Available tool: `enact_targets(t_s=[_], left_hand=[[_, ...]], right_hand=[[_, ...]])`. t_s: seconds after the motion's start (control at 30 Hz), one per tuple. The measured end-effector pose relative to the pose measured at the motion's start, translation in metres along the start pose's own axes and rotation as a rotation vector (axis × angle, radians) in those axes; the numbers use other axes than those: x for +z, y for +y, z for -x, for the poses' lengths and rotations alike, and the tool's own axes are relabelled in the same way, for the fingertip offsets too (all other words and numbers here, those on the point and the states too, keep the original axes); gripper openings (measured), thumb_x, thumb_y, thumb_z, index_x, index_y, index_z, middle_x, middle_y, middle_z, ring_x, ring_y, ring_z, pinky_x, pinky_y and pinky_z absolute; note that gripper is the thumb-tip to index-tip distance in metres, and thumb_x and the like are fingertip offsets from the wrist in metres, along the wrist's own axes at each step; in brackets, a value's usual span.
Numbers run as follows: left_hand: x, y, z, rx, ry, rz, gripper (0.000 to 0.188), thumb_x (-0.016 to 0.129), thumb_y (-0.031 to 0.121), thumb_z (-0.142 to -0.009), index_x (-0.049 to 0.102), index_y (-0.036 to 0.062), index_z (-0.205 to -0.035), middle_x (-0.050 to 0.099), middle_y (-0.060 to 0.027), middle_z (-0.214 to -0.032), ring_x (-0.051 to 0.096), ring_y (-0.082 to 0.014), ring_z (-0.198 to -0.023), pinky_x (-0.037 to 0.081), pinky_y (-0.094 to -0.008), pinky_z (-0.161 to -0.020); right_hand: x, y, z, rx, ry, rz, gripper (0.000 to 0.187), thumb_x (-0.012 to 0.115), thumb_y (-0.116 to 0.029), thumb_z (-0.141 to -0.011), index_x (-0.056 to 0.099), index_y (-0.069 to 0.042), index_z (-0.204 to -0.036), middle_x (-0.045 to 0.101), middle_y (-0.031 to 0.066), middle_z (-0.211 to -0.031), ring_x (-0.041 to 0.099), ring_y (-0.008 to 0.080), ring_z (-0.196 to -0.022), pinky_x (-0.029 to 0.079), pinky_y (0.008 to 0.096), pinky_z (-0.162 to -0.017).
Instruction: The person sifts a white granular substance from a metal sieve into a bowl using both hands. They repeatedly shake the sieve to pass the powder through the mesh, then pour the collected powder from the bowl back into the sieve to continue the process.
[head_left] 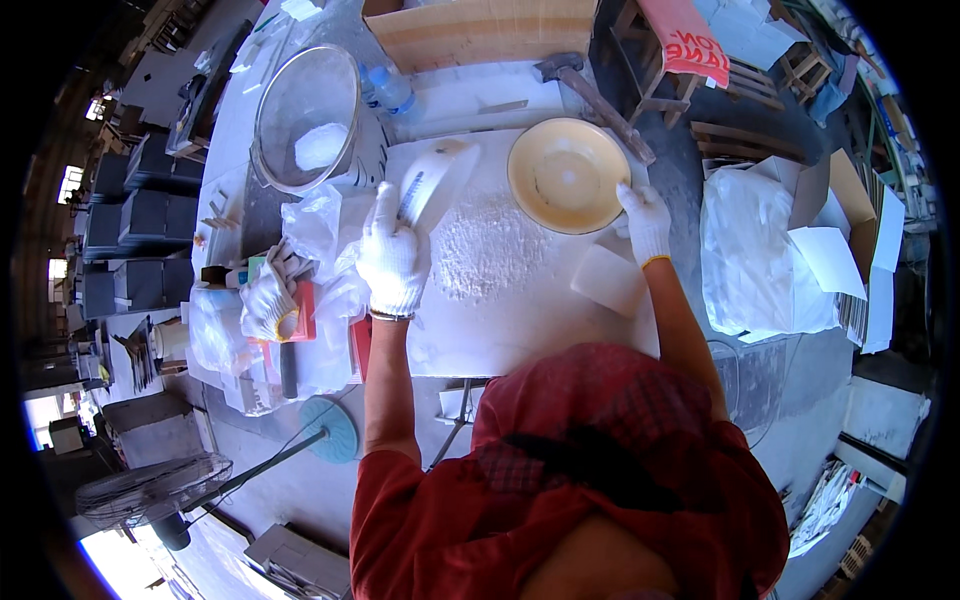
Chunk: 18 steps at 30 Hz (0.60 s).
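My left hand (392, 262), in a white knit glove, is closed on the near edge of a white bowl (432, 180) that is tipped on its side and slightly blurred. My gloved right hand (647, 222) grips the right rim of a cream-coloured enamel basin (568, 178), thumb and fingers at its edge. Between the two lies a spread of lumpy white powder (488, 252) on the pale work board (480, 340). Just below the basin sits a white rounded block (608, 280).
A round sieve (268, 130) holding white powder stands at the far left, beside plastic bottles (390, 92). A hammer (600, 102) lies behind the basin, near a cardboard box (480, 38). Plastic bags and spare gloves (268, 305) lie left; a plastic-lined carton (755, 250) stands right.
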<state>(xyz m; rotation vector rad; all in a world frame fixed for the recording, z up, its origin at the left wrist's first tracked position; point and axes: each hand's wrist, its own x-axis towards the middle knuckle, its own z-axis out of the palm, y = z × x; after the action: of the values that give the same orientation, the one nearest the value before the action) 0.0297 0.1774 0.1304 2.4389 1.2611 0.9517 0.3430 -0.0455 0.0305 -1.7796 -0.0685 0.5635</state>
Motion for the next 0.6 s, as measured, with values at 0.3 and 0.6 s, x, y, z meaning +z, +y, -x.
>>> enact_targets(t_s=[0.3, 0.6], left_hand=[[0.018, 0.011, -0.02, 0.01, 0.419, 0.3, 0.017, 0.074, 0.007, -0.096, 0.071, -0.0057, -0.107, 0.071, -0.0201, -0.13, 0.071, -0.027, -0.102, 0.057, -0.039, -0.09], [0.091, 0.064, -0.027, -0.383, 0.114, 0.461, 0.028, 0.074, 0.03, -0.101, 0.075, 0.002, -0.102, 0.074, -0.0188, -0.117, 0.073, -0.0338, -0.099, 0.058, -0.0417, -0.089]], right_hand=[[0.004, -0.048, -0.002, -0.079, -0.174, -0.175, 0.025, 0.08, -0.027, -0.098, 0.071, -0.005, -0.103, 0.071, 0.0037, -0.087, 0.068, 0.0127, -0.063, 0.052, 0.0274, -0.049], [0.06, -0.056, -0.023, -0.172, -0.323, -0.317, 0.013, 0.077, -0.014, -0.1, 0.068, -0.005, -0.1, 0.073, 0.0076, -0.102, 0.071, 0.0157, -0.092, 0.055, 0.0287, -0.082]])
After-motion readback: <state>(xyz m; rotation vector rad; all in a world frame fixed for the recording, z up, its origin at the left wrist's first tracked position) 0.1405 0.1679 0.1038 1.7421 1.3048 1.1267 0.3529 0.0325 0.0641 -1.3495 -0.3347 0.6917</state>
